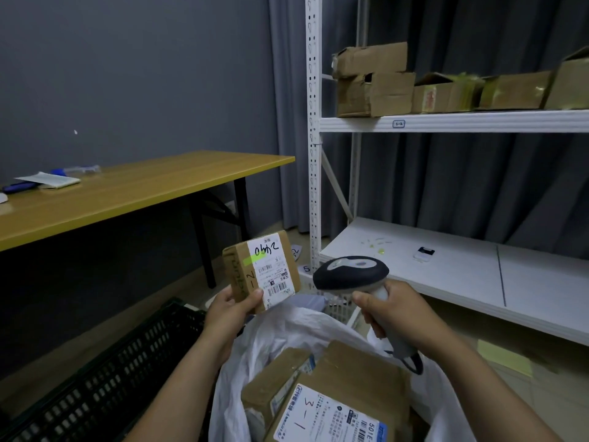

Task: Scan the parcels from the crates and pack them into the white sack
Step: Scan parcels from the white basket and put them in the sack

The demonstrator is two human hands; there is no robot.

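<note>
Head view, centre frame — my left hand (232,309) grips the parcel (241,273) by its lower corner, label (271,269) tilted toward me. My right hand (395,311) is wrapped round the scanner (350,272) handle, its head just right of the label, nose aimed left — the white sack (287,327) gapes directly below.

A small parcel stockroom is shown. A white perforated steel shelving rack (314,90) stands against grey curtains (446,186), its upper shelf marked with a small code tag (398,124) and loaded with worn brown cardboard boxes (376,94). A brown cardboard parcel with a barcode label (261,271) is held before a grey-and-black handheld barcode scanner (350,272), above a white plastic sack (287,330) filled with labelled cartons (334,409). A black plastic lattice crate (111,387) is seen alongside.
</note>
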